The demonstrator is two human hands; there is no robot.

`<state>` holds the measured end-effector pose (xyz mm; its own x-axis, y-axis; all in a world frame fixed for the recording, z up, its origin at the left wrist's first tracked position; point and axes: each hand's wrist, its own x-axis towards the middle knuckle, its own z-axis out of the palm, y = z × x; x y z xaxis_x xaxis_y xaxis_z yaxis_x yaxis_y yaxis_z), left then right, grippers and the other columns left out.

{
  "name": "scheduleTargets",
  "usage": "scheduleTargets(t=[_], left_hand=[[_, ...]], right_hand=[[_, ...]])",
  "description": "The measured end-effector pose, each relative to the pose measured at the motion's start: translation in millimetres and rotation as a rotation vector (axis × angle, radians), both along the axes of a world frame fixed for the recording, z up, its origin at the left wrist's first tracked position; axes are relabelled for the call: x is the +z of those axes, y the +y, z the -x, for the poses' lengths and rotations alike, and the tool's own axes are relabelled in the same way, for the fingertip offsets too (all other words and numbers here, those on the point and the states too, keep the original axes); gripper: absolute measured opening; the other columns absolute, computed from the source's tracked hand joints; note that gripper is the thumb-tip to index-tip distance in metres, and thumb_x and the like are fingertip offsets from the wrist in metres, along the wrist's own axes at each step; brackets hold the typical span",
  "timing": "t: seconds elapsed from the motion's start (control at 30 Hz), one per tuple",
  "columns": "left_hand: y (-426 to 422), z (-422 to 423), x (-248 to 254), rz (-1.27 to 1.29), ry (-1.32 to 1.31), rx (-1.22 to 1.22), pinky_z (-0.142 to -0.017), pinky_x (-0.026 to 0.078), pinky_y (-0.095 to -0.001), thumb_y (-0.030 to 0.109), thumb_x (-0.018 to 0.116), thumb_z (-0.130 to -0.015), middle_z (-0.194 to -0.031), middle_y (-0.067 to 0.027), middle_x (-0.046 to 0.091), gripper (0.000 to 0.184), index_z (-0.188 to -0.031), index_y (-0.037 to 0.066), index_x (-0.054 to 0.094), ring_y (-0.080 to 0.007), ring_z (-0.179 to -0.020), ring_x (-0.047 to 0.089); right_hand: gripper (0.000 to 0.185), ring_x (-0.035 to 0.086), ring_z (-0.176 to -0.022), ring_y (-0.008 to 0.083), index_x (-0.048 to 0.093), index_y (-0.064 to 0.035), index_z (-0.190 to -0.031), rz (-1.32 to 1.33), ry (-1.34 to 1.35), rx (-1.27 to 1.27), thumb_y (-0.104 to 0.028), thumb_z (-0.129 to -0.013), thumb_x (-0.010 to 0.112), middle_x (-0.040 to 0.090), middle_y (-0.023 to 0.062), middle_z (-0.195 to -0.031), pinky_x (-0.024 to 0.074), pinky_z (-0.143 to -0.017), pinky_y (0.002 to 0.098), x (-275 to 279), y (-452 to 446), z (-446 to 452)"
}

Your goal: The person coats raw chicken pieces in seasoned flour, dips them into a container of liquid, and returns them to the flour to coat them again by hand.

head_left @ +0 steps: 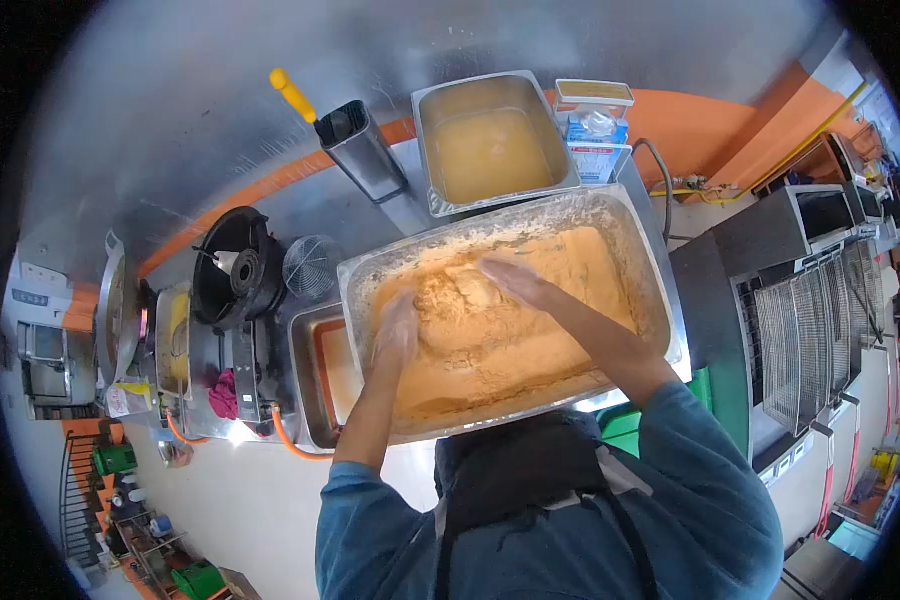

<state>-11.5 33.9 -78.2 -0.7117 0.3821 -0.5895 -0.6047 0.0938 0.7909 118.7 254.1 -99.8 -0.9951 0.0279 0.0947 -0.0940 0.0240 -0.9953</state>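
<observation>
A large metal tray (653,300) holds a bed of orange-tinted powder, which looks like seasoned flour (530,345). Both my hands are dusted with it. My left hand (398,325) rests in the flour at the tray's left side, fingers stretched out and pointing away from me. My right hand (511,279) lies low over the flour near the far middle, its fingers extended toward the left. Between them is a lumpy, flour-covered heap (455,292); what lies under the coating is hidden. Neither hand visibly grips anything.
Behind the tray stands a deep metal pan (560,165) of cloudy yellowish liquid. A metal holder (362,158) with a yellow-handled tool is left of it. A wire strainer (311,267) and a black burner (240,268) sit at left. Wire fryer baskets (800,340) are at right.
</observation>
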Motion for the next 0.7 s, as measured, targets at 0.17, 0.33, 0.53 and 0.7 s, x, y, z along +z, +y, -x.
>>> scheduleTargets(t=[0.17,0.33,0.53,0.7], left_hand=[[10,-14,-22,0.308,0.326,-0.149,-0.065,0.039,-0.0295,0.036,0.047,-0.083,-0.071,-0.0045,0.053,0.033,-0.090,0.005,0.056,-0.0178,-0.064,0.049],[-7,2,-8,0.307,0.233,-0.171,-0.066,0.040,-0.0304,0.039,0.044,-0.084,-0.073,-0.0086,0.057,0.040,-0.088,0.001,0.056,-0.0198,-0.066,0.052],[35,-33,48,0.573,0.468,-0.148,-0.066,0.042,-0.0334,0.042,0.044,-0.083,-0.075,-0.0047,0.059,0.039,-0.089,0.006,0.058,-0.0182,-0.072,0.055],[24,-20,71,0.496,0.176,-0.041,-0.065,0.040,-0.0327,0.045,0.041,-0.083,-0.078,-0.0069,0.057,0.046,-0.088,0.003,0.058,-0.0185,-0.074,0.053]], right_hand=[[0.043,0.024,-0.125,0.0175,0.033,-0.0026,-0.127,0.409,-0.313,-0.136,-0.023,-0.090,0.036,0.029,0.0087,-0.134,0.0180,-0.103,0.0291,27,-27,2],[0.039,0.035,-0.116,0.0143,0.040,-0.0063,-0.123,0.373,-0.450,-0.166,-0.026,-0.090,0.039,0.037,0.0079,-0.127,0.0252,-0.097,0.0266,14,-4,2],[0.023,0.044,-0.070,0.0057,0.053,-0.0076,-0.101,0.246,0.028,-0.318,-0.025,-0.086,0.048,0.050,-0.0020,-0.083,0.0367,-0.061,0.0222,-32,-33,22],[0.017,0.042,-0.056,0.0036,0.055,-0.0101,-0.093,0.658,-0.457,-0.212,-0.025,-0.086,0.049,0.048,-0.0050,-0.069,0.0339,-0.046,0.0200,19,-16,19]])
